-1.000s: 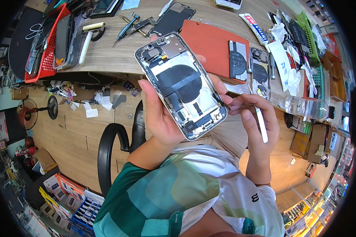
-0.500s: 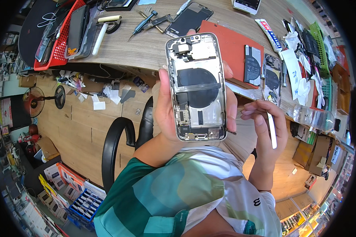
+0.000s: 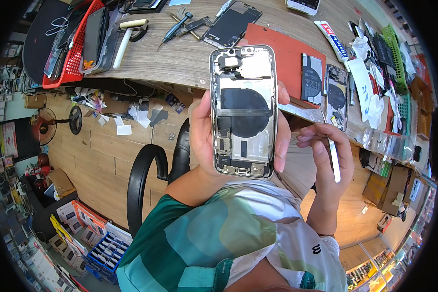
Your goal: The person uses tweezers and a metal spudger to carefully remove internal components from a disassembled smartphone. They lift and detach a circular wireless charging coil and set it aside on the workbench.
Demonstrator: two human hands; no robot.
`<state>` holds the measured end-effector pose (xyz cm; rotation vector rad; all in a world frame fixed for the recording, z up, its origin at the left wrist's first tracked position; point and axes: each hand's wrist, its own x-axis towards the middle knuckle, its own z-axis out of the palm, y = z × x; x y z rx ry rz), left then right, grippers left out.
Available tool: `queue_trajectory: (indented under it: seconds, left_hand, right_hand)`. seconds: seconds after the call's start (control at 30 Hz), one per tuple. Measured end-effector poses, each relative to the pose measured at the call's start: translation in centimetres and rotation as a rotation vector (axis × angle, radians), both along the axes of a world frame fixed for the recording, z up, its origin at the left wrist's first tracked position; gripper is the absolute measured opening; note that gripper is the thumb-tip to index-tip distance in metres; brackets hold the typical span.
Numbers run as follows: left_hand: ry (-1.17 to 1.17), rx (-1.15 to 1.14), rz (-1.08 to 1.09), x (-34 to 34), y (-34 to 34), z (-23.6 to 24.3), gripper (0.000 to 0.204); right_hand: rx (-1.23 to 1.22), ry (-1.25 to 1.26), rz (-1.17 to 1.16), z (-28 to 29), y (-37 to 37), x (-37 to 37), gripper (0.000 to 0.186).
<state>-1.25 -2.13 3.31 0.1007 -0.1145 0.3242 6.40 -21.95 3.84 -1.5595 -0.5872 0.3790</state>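
Two bare hands of mine show in the head view, and they do different work. With my left hand (image 3: 202, 138) I grasp an opened phone housing (image 3: 246, 146), thumb along its left edge, fingers wrapped behind and showing at its right edge. It is held up over my lap at the near side of the wooden desk (image 3: 170, 61), its upper end overlapping the desk in view, its bare inside facing me: camera parts at the top, a dark round patch in the middle, small components along the bottom. My right hand (image 3: 332, 151) is apart from the housing, to its right, fingers bent around a slim white-handled tool (image 3: 335, 163); I cannot make out its working end for certain. Beyond, on the desk, lies a red-orange pad (image 3: 277, 51) with a black battery (image 3: 311, 80) at its right side, and just right of that a second opened phone (image 3: 337, 97). A dark display panel (image 3: 232, 24) lies near the pad's far left corner, with a blue-handled screwdriver (image 3: 176, 30) to its left. A white tube (image 3: 332, 41) rests right of the pad. At the left end stands a red basket (image 3: 77, 65).
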Motion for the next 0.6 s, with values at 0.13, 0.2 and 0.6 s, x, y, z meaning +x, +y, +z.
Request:
queue_trajectory:
  seconds: [0.13,0.2,0.6]
  left_hand:
    - [0.014,-0.016,-0.001,-0.1,-0.1,0.0,0.078]
    - [0.013,-0.012,0.005,-0.2,-0.2,-0.1,0.076]
    - [-0.050,0.169,0.047,0.2,-0.7,-1.5,0.093]
  right_hand:
    - [-0.006,-0.001,0.000,-0.1,-0.1,0.0,0.031]
    - [0.003,0.010,-0.005,-0.1,-0.1,0.0,0.031]
    - [0.030,-0.183,-0.110,1.4,-0.3,0.6,0.053]
